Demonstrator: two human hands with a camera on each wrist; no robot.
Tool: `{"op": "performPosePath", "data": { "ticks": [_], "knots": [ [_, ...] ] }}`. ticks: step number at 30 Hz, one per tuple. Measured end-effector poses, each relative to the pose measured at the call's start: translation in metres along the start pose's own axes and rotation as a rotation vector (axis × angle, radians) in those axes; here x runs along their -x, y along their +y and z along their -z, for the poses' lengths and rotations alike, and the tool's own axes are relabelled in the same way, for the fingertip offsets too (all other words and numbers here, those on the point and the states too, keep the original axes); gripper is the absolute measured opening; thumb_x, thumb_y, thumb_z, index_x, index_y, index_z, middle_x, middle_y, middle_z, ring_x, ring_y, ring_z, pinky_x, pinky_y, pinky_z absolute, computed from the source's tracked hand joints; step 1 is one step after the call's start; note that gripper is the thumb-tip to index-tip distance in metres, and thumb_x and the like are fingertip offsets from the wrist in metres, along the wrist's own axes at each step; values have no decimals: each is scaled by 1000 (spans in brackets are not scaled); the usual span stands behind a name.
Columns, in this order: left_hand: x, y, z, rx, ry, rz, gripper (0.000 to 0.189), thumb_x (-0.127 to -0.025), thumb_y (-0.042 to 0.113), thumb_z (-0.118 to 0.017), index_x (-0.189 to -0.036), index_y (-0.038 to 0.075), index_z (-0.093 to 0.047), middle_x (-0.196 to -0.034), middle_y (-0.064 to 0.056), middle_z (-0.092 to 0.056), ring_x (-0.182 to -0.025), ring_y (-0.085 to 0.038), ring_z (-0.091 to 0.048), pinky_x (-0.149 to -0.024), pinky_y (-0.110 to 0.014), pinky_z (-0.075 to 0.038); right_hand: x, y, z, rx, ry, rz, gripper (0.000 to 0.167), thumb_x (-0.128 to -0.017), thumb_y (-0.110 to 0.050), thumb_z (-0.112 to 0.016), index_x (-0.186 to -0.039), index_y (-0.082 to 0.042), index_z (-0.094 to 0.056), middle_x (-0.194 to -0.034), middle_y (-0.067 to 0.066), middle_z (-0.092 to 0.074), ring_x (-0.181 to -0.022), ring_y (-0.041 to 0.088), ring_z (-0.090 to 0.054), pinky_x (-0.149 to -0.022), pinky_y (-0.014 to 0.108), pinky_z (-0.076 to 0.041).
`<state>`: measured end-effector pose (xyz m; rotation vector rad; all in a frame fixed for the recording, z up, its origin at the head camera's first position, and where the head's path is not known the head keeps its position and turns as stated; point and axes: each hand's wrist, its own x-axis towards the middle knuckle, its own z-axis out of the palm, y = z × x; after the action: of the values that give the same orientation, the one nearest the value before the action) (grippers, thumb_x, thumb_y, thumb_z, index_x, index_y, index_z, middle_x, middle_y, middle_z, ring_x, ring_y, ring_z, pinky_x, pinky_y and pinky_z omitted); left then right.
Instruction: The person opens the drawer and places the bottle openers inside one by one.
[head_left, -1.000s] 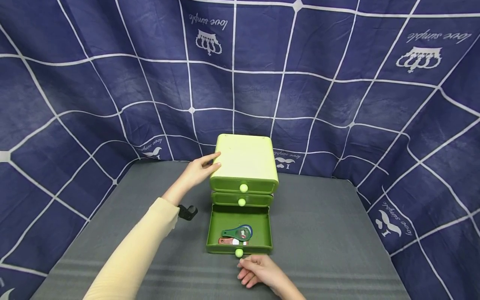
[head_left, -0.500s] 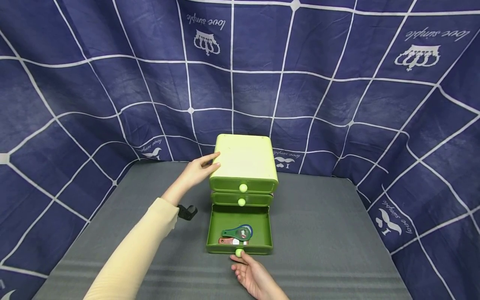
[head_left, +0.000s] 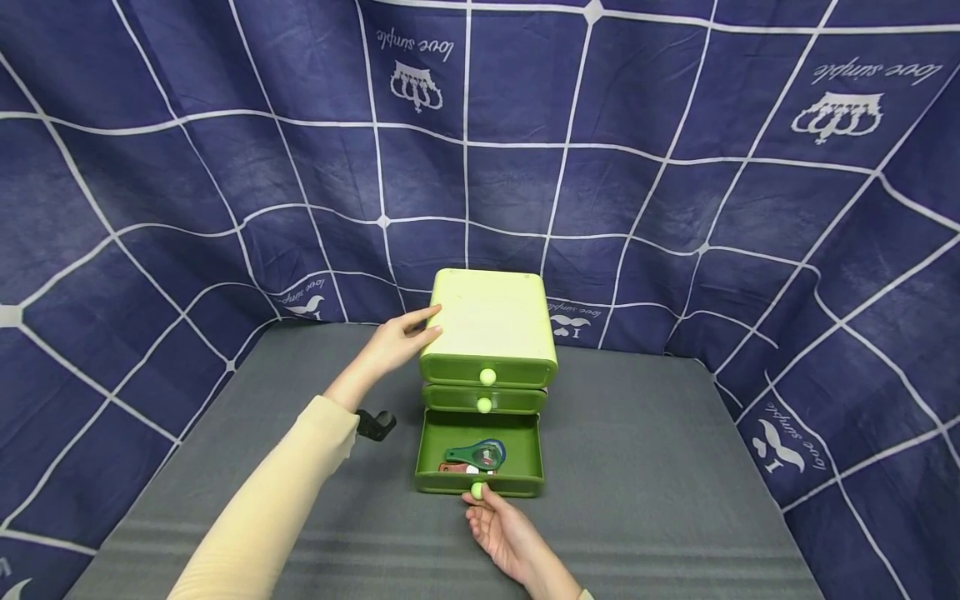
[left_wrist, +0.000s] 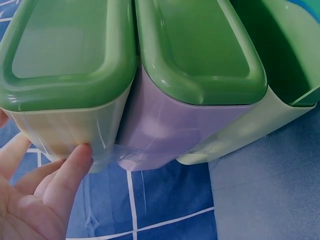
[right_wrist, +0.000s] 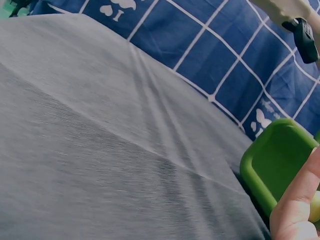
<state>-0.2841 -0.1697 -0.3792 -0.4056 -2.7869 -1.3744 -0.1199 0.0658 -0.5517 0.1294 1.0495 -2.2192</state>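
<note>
A small cabinet (head_left: 491,312) with three stacked green-fronted drawers stands mid-table. My left hand (head_left: 393,342) presses the left side of its top box with nearly straight fingers and thumb, which show against the wall in the left wrist view. My right hand (head_left: 506,537) pinches the pale round knob (head_left: 477,490) of the bottom drawer (head_left: 525,454), which is pulled out. Inside lie a green handled piece with a round, lens-like head (head_left: 480,455), a blue one partly beneath it, and a red piece (head_left: 453,468) partly hidden by the drawer front. The upper two drawers are closed.
A black strap-like piece (head_left: 375,425) is near my left wrist, left of the cabinet. Grey cloth (head_left: 637,483) covers the table. A blue curtain with white lines (head_left: 622,192) hangs behind and at both sides.
My right hand came to the bottom knob and took hold of it. The drawer has since slid slightly inward, together with that hand. My left hand stays on the cabinet.
</note>
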Motion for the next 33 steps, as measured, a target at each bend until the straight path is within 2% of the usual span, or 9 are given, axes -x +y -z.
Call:
{"op": "performPosePath", "data": {
  "ticks": [6,16,26,33],
  "knots": [
    [1,3,1,-5,-9,21,53,-98,41,-59,-148,24,-48,-151,-12,-47,-132,-33,-53,-107,-46,-46,-18,-13,0,-4,15,8,35,-109,-30,-36,-106,-6,-61,-80,-6,-64,-69,-3,-61,-66,9,-52],
    [0,1,0,-22,4,11,53,-99,39,-58,-147,21,-49,-149,-12,-49,-131,-32,-54,-108,-44,-46,-49,-37,1,15,73,48,37,-110,-30,-32,-114,-1,-54,-79,-5,-63,-67,-1,-60,-66,10,-52],
    [1,3,0,10,11,17,52,-98,38,-60,-146,21,-51,-149,-11,-49,-132,-32,-53,-108,-44,-46,-66,-51,5,-13,66,62,36,-110,-29,-31,-114,0,-52,-80,-4,-63,-67,0,-60,-67,10,-52],
    [-1,2,0,3,14,11,52,-98,38,-60,-147,20,-50,-150,-13,-48,-132,-35,-53,-108,-45,-46,-72,-56,8,-6,92,61,36,-109,-29,-32,-111,-1,-55,-79,-4,-63,-68,0,-60,-66,11,-52]
  ]
}}
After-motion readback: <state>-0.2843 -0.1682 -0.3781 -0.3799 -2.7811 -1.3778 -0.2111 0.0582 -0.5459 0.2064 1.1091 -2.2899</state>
